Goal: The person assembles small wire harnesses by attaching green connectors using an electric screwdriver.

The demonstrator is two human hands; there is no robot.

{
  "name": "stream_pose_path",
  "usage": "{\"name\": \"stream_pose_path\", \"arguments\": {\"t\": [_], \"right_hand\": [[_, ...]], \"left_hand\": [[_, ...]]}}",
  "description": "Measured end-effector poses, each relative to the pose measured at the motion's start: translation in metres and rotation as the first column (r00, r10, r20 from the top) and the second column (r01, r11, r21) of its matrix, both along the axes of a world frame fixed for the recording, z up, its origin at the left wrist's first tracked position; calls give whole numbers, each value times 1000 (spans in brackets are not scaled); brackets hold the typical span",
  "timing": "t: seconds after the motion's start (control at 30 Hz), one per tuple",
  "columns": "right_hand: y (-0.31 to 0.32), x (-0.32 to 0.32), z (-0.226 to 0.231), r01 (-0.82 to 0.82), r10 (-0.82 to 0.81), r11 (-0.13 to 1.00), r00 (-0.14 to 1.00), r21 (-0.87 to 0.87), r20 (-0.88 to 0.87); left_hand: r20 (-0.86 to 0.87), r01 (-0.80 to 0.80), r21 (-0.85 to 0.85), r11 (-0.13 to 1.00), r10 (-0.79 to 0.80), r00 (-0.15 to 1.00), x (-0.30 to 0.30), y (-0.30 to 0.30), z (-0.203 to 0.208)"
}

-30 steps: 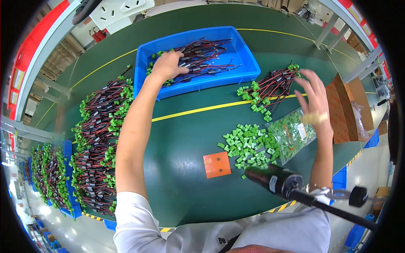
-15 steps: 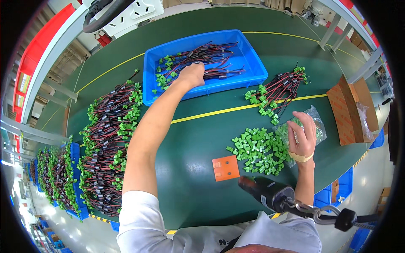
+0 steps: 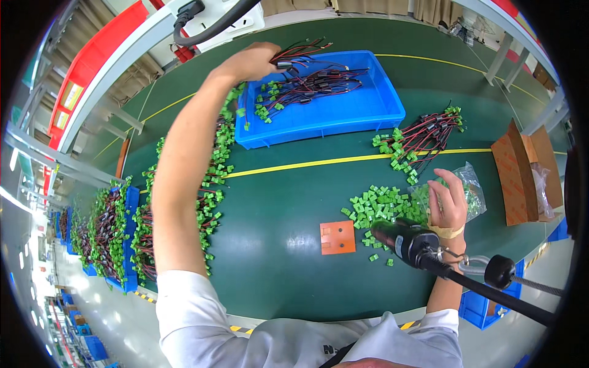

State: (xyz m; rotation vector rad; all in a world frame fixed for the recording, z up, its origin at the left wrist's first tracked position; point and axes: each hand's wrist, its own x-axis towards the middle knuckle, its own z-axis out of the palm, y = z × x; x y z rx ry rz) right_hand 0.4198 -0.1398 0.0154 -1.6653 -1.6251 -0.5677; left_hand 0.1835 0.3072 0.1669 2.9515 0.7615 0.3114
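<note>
My left hand (image 3: 254, 60) is closed on a bunch of red-and-black wire harnesses (image 3: 300, 54) with green connectors, held up over the far left corner of a blue plastic tray (image 3: 319, 136). More wire harnesses (image 3: 325, 84) lie in that tray, their green ends to the left. On the right, my right hand (image 3: 449, 205) rests by a clear plastic bag (image 3: 475, 195) of green pieces, its fingers apart and loosely bent. Beside it spreads a pile of loose green connectors (image 3: 375, 205). An orange plate (image 3: 337, 238) with two dark holes lies left of the pile.
Harnesses (image 3: 215, 165) line the table's left, partly behind my left arm. Another harness bunch (image 3: 423, 140) lies right of the tray. An open cardboard box (image 3: 506, 165) stands far right. A black cylindrical tool (image 3: 408, 240) hangs from a cable over the pile. Loaded blue bins stand beyond the left edge.
My left hand has risen out of the tray toward its far left corner, lifting a bunch of harnesses. My right hand stays near the bag. The view has shifted slightly.
</note>
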Motion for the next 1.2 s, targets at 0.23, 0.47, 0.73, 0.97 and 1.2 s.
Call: {"name": "stream_pose_path", "arguments": {"t": [0.23, 0.47, 0.73, 0.97, 1.2], "right_hand": [[0, -2, -4, -59, 59, 998, 996, -1, -73], [37, -45, 5, -621, 535, 768, 756, -154, -377], [88, -166, -9, -739, 744, 535, 642, -410, -187], [88, -221, -43, -580, 683, 549, 726, -602, -77], [72, -231, -44, -624, 743, 539, 669, -566, -29]], "left_hand": [[5, -118, -582, 804, 149, 989, -107, -125, 31], [-141, -223, -952, 209, 348, 927, -204, -232, -100], [20, -203, -637, 744, 280, 960, -233, -249, -154], [25, -53, -485, 873, 74, 997, -236, -275, -158], [110, 112, -198, 974, -91, 990, -238, -284, -179]]}}
